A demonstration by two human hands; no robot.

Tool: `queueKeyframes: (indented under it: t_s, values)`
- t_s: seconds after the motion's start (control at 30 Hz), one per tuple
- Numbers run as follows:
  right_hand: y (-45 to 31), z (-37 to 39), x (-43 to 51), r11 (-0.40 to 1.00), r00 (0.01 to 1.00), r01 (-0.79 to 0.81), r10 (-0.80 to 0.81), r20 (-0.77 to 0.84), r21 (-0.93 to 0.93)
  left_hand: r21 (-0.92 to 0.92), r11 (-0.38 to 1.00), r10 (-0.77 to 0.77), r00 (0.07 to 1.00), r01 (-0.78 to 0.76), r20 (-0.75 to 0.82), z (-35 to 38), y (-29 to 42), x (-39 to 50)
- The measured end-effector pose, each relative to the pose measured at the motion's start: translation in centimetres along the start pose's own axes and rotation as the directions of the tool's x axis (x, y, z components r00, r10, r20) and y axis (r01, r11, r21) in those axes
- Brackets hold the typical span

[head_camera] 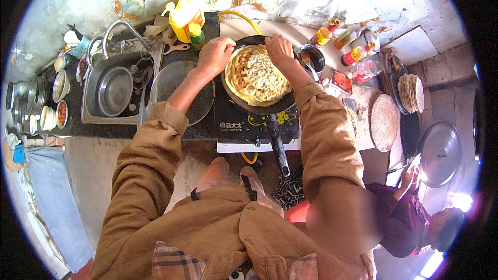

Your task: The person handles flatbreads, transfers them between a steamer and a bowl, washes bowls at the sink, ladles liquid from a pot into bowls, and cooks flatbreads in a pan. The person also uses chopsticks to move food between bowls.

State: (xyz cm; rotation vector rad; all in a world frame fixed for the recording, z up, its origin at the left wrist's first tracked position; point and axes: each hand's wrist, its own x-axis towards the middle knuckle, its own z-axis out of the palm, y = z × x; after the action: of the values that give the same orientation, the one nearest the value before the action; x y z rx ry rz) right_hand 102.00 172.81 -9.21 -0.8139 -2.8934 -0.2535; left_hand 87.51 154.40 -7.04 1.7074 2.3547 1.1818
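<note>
A browned, layered flatbread (258, 76) fills most of a black frying pan (244, 105). The pan sits on a black stove (229, 134), its handle (277, 144) pointing toward me. My left hand (217, 56) is at the pan's far left rim, fingertips drawn together. Over the far right of the flatbread reaches my right hand (281, 49), fingers bent down at its far edge. Whether either hand pinches the bread or the pan rim cannot be made out. Left of the stove lies a round glass lid (202, 103), partly behind my left forearm.
A sink (87, 101) holds a metal basin (115, 91). A yellow jug (181, 17) stands behind. To the right are a small dark pot (311, 56) with a spoon, several bottles (356, 54), a woven round board (384, 122) and stacked flatbreads (410, 92). Another person (408, 221) is at right.
</note>
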Motion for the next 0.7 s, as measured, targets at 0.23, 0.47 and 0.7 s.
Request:
queueKeyframes:
  t_s: [0.23, 0.47, 0.7]
  values:
    - [0.5, 0.3, 0.3, 0.996, 0.994, 0.088, -0.087, -0.059, 0.026, 0.042, 0.997, 0.066, 0.998, -0.065, -0.022, -0.4, 0.4, 0.5]
    - [1.4, -7.1, -0.8, 0.973, 0.986, 0.164, -0.167, 0.007, 0.161, 0.009, 0.970, 0.234, 0.938, -0.245, 0.256, 1.5, 0.1, 2.5]
    - [4.3, -8.9, -3.0, 0.779, 0.982, 0.146, -0.190, 0.009, 0.610, -0.197, 0.974, 0.032, 0.785, 0.115, 0.618, 1.1, 0.9, 5.1]
